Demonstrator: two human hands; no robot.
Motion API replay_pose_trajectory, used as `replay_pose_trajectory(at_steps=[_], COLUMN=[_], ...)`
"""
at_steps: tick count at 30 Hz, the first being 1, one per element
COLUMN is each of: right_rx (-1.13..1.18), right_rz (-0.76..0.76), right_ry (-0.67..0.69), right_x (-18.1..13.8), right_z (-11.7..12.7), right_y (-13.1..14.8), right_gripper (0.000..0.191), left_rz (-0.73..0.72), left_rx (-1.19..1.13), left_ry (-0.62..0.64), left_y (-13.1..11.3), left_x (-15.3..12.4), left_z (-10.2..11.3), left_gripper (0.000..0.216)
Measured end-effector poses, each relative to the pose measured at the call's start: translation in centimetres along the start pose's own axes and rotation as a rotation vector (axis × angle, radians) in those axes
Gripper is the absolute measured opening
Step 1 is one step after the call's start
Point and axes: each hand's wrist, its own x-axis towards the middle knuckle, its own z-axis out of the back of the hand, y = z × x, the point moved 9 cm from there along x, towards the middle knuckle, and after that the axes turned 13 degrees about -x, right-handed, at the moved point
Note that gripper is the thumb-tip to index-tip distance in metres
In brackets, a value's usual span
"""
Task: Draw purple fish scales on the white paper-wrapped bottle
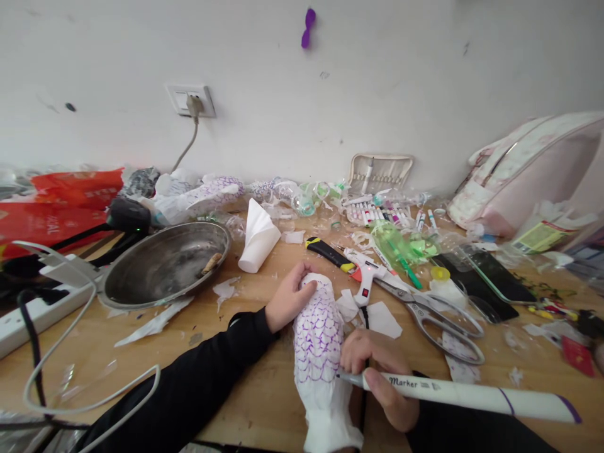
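Gripping the top of a white paper-wrapped form (319, 352) with left hand (287, 301), fingers curled over its rounded end; lay mid-table, crinkled, covered in purple scale outlines. Right hand (377, 371) pinched a white marker (465, 395), tip against the paper. Alongside: steel scissors (436, 318), glue gun (367, 277), dull metal pan (165, 263). Scuffed wooden table (141, 352), scrap-strewn; white wall behind.

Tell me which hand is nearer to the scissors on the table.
The right hand. It holds a marker just below and left of the scissors. The left hand grips the far end of the white scaled piece, farther left.
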Motion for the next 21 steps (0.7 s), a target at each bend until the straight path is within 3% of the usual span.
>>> replay_pose_trajectory(at_steps=[5,10,21], right_rx=[-0.032,-0.108,-0.126], right_rz=[0.125,0.092,0.048], right_ry=[-0.013,-0.053,-0.006], right_x=[0.5,0.4,0.4], right_z=[-0.2,0.3,-0.3], right_y=[2.2,1.9,1.2], right_gripper=[0.026,0.028,0.024], left_rz=[0.075,0.090,0.063], left_rx=[0.040,-0.006,-0.016], left_ry=[0.003,-0.001,0.001], left_y=[0.9,1.0,1.2], left_x=[0.2,0.1,0.1], left_z=[-0.1,-0.2,-0.1], left_gripper=[0.034,0.033,0.031])
